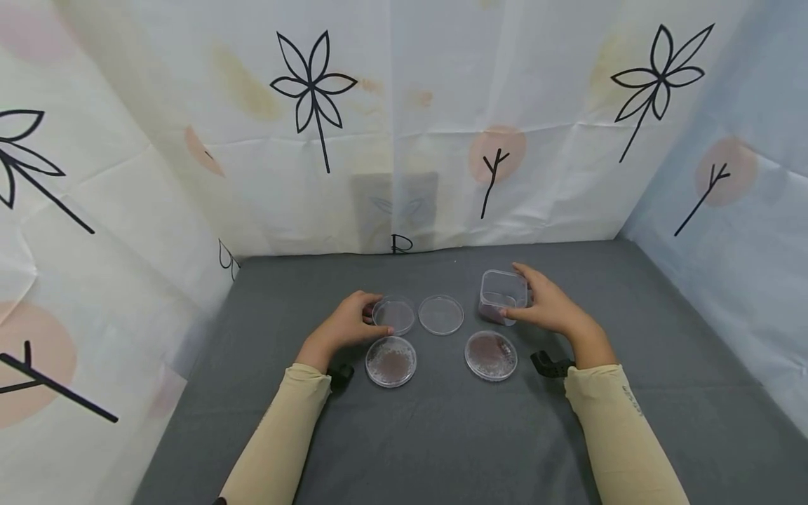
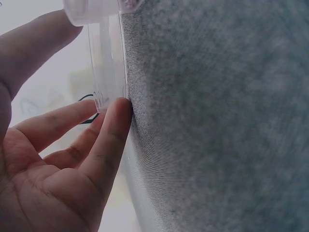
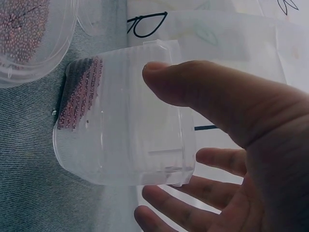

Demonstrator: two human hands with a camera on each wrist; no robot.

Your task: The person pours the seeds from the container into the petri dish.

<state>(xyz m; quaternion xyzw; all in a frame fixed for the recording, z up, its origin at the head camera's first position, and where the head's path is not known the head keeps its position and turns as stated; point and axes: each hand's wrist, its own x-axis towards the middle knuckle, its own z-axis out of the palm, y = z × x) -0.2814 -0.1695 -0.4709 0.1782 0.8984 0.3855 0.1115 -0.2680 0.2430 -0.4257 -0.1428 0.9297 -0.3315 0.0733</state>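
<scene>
My left hand (image 1: 346, 322) holds a clear round dish (image 1: 393, 315) by its rim, thumb at the near side and fingers at the far left. In the left wrist view, this dish (image 2: 108, 63) appears edge-on with fingertips at its end. My right hand (image 1: 550, 303) grips a clear plastic container (image 1: 503, 289), its thumb along the near wall and fingers spread at the far side. Small reddish-brown beads (image 3: 82, 94) lie heaped in one bottom corner of the container. Two dishes with similar beads, a left one (image 1: 391, 362) and a right one (image 1: 491, 355), sit nearer me.
Another clear round dish (image 1: 441, 315) lies between the held dish and the container. Everything stands on a grey cloth-covered table (image 1: 442, 442). Patterned white curtains (image 1: 404, 126) hang behind it and along both sides.
</scene>
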